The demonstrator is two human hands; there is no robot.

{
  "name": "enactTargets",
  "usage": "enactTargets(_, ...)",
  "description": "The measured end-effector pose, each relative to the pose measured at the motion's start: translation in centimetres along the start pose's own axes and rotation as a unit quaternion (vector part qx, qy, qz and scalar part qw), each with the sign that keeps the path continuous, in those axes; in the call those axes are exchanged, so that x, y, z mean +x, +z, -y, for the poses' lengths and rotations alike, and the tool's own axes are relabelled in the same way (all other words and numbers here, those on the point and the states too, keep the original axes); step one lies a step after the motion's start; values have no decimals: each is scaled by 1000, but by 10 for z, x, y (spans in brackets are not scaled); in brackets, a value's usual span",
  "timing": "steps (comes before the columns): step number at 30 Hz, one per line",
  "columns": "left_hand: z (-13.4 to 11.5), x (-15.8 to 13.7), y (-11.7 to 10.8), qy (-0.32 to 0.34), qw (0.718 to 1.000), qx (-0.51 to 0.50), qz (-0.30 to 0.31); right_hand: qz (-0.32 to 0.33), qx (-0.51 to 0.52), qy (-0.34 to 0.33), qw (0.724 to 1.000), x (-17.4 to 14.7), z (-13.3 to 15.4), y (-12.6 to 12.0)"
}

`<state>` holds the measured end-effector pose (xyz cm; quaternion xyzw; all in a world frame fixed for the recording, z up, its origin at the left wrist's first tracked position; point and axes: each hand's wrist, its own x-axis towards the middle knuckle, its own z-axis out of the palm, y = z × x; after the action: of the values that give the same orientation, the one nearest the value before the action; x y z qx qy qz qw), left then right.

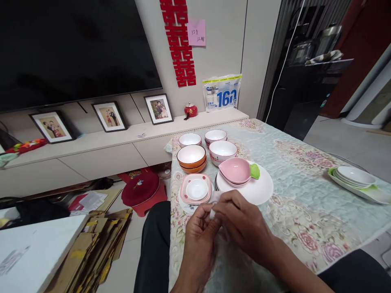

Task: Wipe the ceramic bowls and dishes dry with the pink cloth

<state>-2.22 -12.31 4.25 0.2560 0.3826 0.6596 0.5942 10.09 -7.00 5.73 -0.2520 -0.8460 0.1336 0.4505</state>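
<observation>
My left hand point(200, 234) and my right hand point(244, 219) meet above the near edge of the cloth-covered table, both with fingers closed. A small white object point(212, 214) shows between the fingertips; its kind is mostly hidden by them. Pale cloth point(217, 196) sticks out beside my right fingers and seems bunched in that hand. Just beyond my hands, a small white bowl point(197, 189) sits in a pink-rimmed square dish point(195, 201). To its right, pink leaf-handled bowls point(235, 170) rest on a large white oval plate point(264, 187).
Orange bowls point(192, 158) and red-rimmed white bowls point(222, 151) stand farther back on the table. White dishes point(356, 176) are stacked on a green-edged plate at right. A red stool point(141, 189), flattened cardboard point(97, 240) and a white box point(39, 248) are on the left.
</observation>
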Motion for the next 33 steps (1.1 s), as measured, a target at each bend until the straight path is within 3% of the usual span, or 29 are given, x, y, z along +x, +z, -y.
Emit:
enactTargets(3,-3,1,0,2,1000,7,2,-10,7,-13,1000,3,0,-3)
enactTargets(9,-9,5,3,-7,999,-32,-20,-102,13,62,993,8,-25,-3)
enactTargets(12,-7,9,4,-1,999,-45,-29,-84,13,63,994,5,-16,3)
enactTargets(17,-3,8,5,11,999,-31,-2,-23,9,-6,1000,3,-1,6)
enactTargets(23,-7,4,3,13,998,-52,-21,-100,25,67,992,9,-29,-1)
enactTargets(27,-8,5,3,11,996,-86,-29,-106,27,85,990,6,-24,2)
enactTargets(33,-8,3,4,8,997,-73,-12,-28,3,7,1000,2,-2,5)
